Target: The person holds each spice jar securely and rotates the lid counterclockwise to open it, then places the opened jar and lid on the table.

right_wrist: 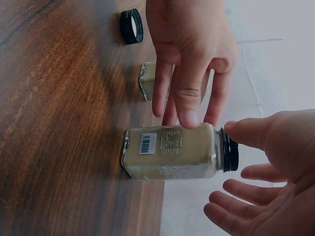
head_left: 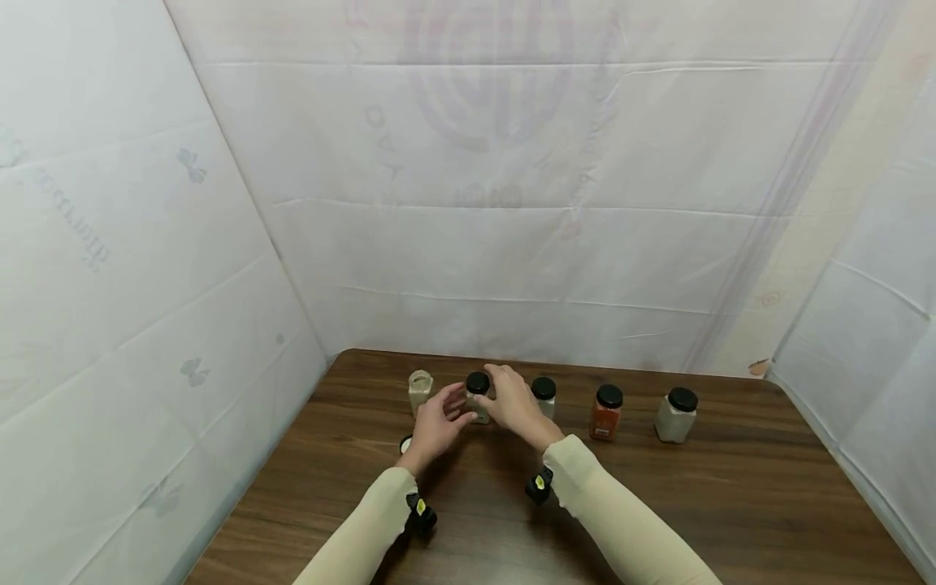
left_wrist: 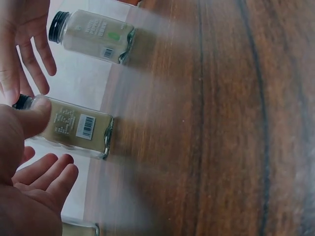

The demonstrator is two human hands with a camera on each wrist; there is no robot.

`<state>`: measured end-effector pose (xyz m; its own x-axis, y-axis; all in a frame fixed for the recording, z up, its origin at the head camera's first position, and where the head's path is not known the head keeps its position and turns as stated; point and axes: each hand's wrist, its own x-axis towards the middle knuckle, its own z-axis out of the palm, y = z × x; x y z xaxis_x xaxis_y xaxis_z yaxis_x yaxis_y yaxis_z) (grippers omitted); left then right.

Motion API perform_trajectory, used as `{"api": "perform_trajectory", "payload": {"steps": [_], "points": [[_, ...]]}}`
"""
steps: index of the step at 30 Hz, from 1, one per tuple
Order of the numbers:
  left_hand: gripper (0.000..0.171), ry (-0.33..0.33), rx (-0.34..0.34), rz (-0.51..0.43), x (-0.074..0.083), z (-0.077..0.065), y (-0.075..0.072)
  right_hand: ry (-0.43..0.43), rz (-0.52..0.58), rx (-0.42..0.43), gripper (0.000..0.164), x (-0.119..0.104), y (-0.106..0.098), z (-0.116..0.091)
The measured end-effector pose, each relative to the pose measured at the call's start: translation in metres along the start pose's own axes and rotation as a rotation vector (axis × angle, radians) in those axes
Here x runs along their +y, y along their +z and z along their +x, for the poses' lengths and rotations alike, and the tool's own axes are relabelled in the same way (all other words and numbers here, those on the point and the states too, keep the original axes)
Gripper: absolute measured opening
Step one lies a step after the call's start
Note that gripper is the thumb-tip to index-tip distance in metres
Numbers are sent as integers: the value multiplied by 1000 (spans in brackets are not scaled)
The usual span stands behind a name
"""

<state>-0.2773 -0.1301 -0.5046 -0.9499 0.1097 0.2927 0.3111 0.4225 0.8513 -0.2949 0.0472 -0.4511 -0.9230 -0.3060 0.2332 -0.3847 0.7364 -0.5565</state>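
Note:
A spice jar (right_wrist: 170, 152) of pale tan powder, with a black screw lid (right_wrist: 230, 153), stands upright on the table between both hands. At its left side is my left hand (head_left: 437, 418), fingers extended and spread. In the right wrist view that thumb reaches the glass. My right hand (head_left: 515, 404) is on the other side, its thumb at the lid and its fingers apart from the jar. Left of them stands a lidless jar (head_left: 420, 392). A loose black lid (right_wrist: 131, 26) lies near it, partly hidden by the left hand in the head view.
To the right stand a black-lidded pale jar (head_left: 543, 390), a jar of orange-red spice (head_left: 607, 413) and another pale jar (head_left: 676, 416). The brown wooden table (head_left: 731, 504) is bounded by white cloth walls (head_left: 468, 244) behind and at the sides.

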Motion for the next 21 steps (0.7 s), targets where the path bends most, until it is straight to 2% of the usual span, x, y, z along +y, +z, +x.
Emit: {"api": "perform_trajectory", "payload": {"steps": [8,15,21], "points": [[62,29,6,0,-7,4,4,13,1,7,63,1,2,0],[61,29,25,21,-11,7,5,36,15,6,63,0,2,-1],[60,6,5,15,-10,10,7,64,17,12,62,0,2,-1]]}}
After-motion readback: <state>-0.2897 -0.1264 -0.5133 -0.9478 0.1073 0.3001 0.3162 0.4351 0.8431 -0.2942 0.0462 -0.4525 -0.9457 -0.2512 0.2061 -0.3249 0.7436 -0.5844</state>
